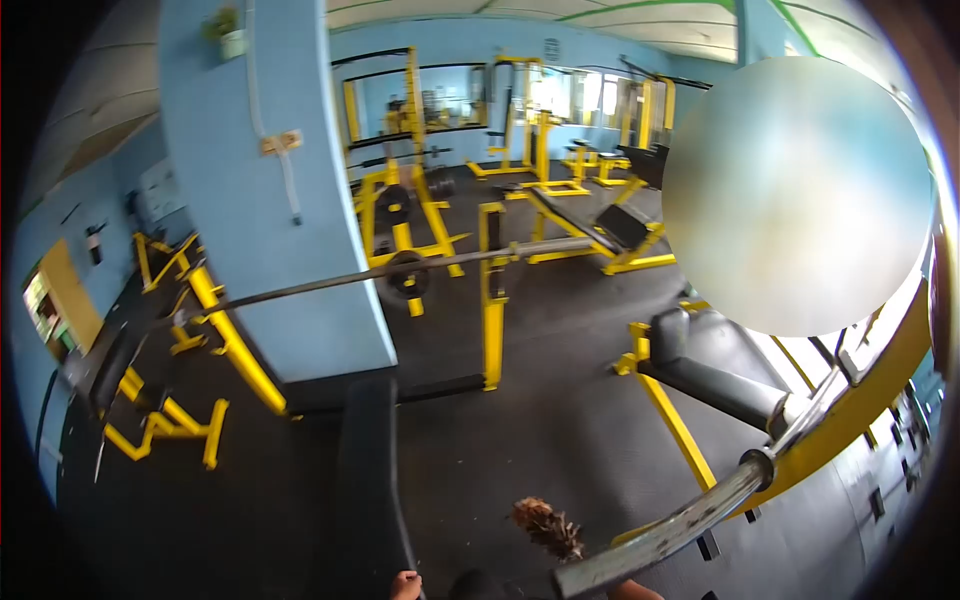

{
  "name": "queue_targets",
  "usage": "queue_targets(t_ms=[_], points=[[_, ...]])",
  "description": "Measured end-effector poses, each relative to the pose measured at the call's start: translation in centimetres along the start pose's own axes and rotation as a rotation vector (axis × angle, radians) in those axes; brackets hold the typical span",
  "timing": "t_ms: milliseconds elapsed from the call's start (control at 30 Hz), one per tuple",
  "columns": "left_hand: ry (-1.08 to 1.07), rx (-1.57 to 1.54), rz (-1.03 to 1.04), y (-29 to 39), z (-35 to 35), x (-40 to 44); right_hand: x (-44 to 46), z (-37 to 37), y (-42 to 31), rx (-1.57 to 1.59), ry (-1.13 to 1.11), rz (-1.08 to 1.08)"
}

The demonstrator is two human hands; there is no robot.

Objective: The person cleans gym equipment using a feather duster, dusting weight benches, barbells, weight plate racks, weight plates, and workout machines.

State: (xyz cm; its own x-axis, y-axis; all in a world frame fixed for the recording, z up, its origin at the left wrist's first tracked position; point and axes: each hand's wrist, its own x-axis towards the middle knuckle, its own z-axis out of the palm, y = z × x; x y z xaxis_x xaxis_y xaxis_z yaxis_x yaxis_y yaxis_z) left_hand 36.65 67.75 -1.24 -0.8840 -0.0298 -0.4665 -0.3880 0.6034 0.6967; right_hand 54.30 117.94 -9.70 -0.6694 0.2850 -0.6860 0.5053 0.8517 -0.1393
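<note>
My left hand [406, 586] shows at the bottom edge with its fingers curled, beside the edge of a black padded bench [368, 470]; what it holds, if anything, is hidden. Part of my right hand [632, 591] appears under the near end of a worn metal bar [670, 530], its fingers hidden. A brown feathery duster head [548, 527] lies in view just left of that bar end, pointing up and left from the side of my right hand. Its handle cannot be seen.
A long barbell [350, 277] rests across yellow uprights [493, 330] ahead, near a blue pillar [270, 200]. At right is a yellow-framed bench with black pads [710, 385]. Yellow gym machines [400, 210] stand behind. A large blurred disc covers the upper right.
</note>
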Motion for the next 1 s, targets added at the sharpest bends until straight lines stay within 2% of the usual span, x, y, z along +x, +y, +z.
queue_targets(t_ms=[33, 67, 100, 133, 167, 200, 233, 300, 367, 433, 467, 500, 533, 633, 700, 767, 867, 900, 967, 1000], points=[[-0.015, 0.097, 0.011, 1.2, 0.5, 2.0, -0.2, -0.5, -0.9, 0.102, -0.001, 0.099], [-0.046, 0.069, 0.126, 1.5, 1.3, 4.4, -0.6, -1.0, -1.8, 0.209, -0.004, 0.201], [-0.092, 0.097, 0.150, 2.3, 1.9, 6.8, -0.9, -1.6, -2.5, 0.318, -0.007, 0.303], [-0.176, 0.115, 0.055, 3.3, 2.2, 9.0, -1.4, -2.1, -2.8, 0.431, -0.012, 0.408], [-0.255, 0.141, -0.039, 4.4, 2.4, 11.1, -1.5, -3.6, -2.5, 0.359, 0.010, 0.368], [-0.388, 0.267, -0.018, 5.7, 2.1, 13.4, -1.2, -5.6, -2.1, 0.292, 0.033, 0.328], [-0.428, 0.316, 0.014, 6.9, 1.9, 15.6, -1.8, -7.6, -2.9, 0.339, 0.103, 0.370], [-0.540, 0.398, -0.083, 10.1, 0.5, 21.3, -2.1, -10.1, -5.1, 0.589, 0.229, 0.613], [-0.633, 0.420, -0.123, 13.0, -0.7, 26.9, -3.3, -11.9, -7.5, 0.820, 0.324, 0.728], [-0.579, 0.625, 0.047, 17.5, -1.1, 30.9, -3.3, -11.0, -9.5, 1.014, 0.497, 0.758], [-0.577, 0.620, 0.101, 19.9, -1.6, 33.2, -3.7, -10.7, -11.6, 1.051, 0.495, 0.802], [-0.574, 0.603, 0.161, 22.6, -1.6, 35.8, -3.8, -11.0, -13.4, 1.116, 0.583, 0.880], [-0.549, 0.621, 0.188, 25.1, -1.3, 38.3, -3.8, -11.3, -14.8, 1.174, 0.678, 0.956], [-0.505, 0.605, 0.213, 30.7, 0.7, 45.0, -3.8, -9.3, -19.5, 1.277, 0.701, 1.108], [-0.441, 0.616, 0.327, 34.5, 3.1, 47.4, -3.5, -7.0, -21.5, 1.364, 0.641, 1.243], [-0.498, 0.584, 0.387, 36.6, 6.5, 47.5, -3.2, -7.1, -23.1, 1.375, 0.638, 1.358], [-0.766, 0.603, 0.279, 39.8, 12.5, 44.5, -0.1, -9.3, -22.0, 1.407, 0.547, 1.516], [-0.791, 0.587, 0.253, 40.9, 14.7, 42.9, 1.2, -10.3, -21.4, 1.435, 0.540, 1.519], [-0.898, 0.607, 0.428, 42.7, 19.3, 41.2, 3.8, -13.1, -19.0, 1.471, 0.647, 1.381], [-0.939, 0.613, 0.444, 44.3, 20.9, 40.0, 5.0, -14.8, -17.6, 1.490, 0.640, 1.380]])
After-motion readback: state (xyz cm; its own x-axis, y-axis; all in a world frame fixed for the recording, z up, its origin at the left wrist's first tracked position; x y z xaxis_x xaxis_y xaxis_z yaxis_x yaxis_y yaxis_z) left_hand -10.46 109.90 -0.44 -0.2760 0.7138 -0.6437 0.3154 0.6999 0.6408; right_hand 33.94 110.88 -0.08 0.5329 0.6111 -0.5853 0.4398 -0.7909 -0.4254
